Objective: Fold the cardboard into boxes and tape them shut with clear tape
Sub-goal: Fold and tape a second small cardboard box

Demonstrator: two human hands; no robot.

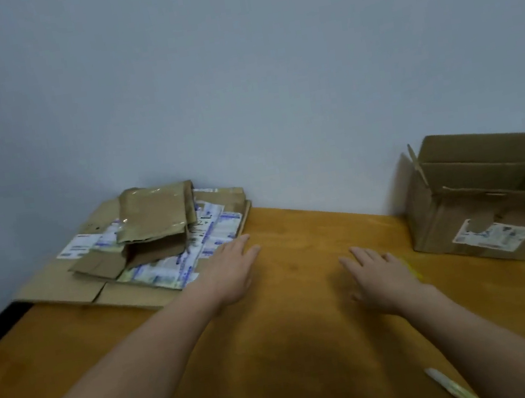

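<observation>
Open box (479, 212) cut by right edge, yellow thing (413, 268) (perhaps a pen) half-hidden behind right hand (381, 271)

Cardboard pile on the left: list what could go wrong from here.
The cardboard pile is loose and seems to overhang the left edge of the table; the left hand pulling one sheet could drag others off. The open box stands near the right edge, where a sweep of the right hand might knock it.
</observation>
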